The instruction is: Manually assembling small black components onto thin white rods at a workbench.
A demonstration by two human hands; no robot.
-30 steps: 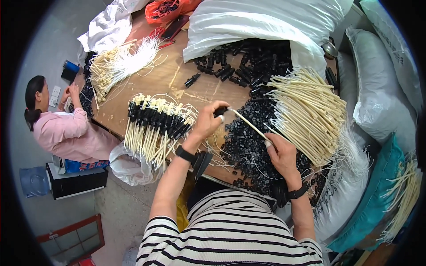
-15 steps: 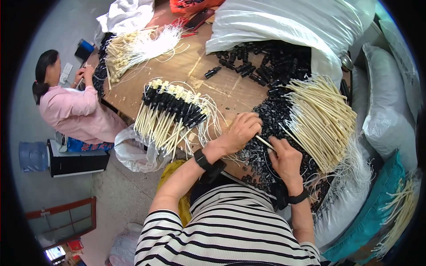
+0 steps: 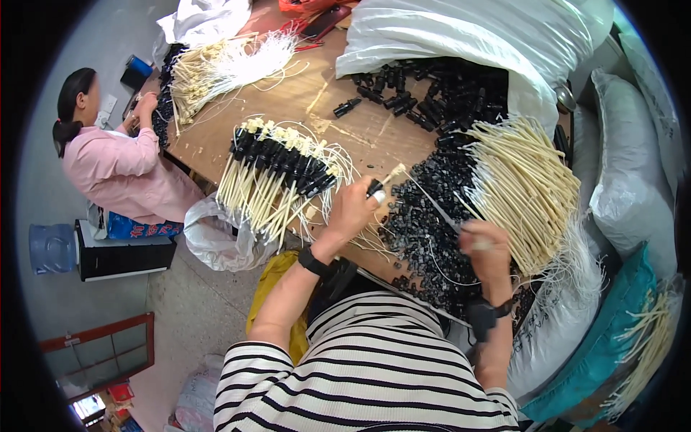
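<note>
Over the table's near part, my left hand (image 3: pixel 353 209) is closed round a black plastic connector (image 3: pixel 374 188), from which a cream-coloured end piece (image 3: pixel 395 171) sticks out. A thin white wire (image 3: pixel 430 199) runs taut from that end piece to my right hand (image 3: pixel 488 248), whose fingers are pinched on it and blurred by motion. Below both hands lies a heap of small black plastic parts (image 3: pixel 421 230). Left of my left hand is a row of assembled black connectors (image 3: pixel 277 162) with cream tubes and white wires. Bundled cream tubes (image 3: pixel 529 194) lie beyond my right hand.
A white sack (image 3: pixel 461 32) spills black connectors (image 3: pixel 439 101) onto the wooden table (image 3: pixel 295 93). Another bundle of cream tubes (image 3: pixel 194 79) lies at the far left, near a person in pink (image 3: pixel 108 169) working there. Full sacks (image 3: pixel 626 158) stand along the right.
My hands have moved apart, the left one leftward and the right one rightward. The wire now stretches between them, and a black connector shows in my left hand.
</note>
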